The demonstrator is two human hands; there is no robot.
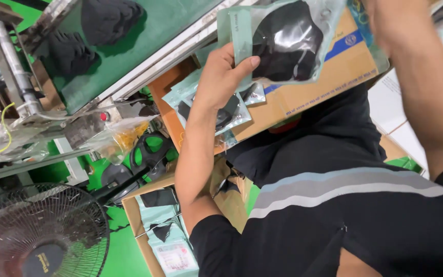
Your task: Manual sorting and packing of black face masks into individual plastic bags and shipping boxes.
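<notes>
Presently, a clear pouch [283, 41] of black masks is pinched upright by the left hand [221, 77] above the carton [329, 77] for inspection, while the right hand's [385, 20] grip cannot be told.

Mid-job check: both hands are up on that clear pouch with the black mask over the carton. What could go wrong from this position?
1. The left hand pinches only an edge of the pouch; the right hand is mostly out of frame, so it might slip.
2. Packed pouches overhang the edge of the tilted cardboard box and could slide off.
3. The fan below could blow a dropped pouch about.
</notes>
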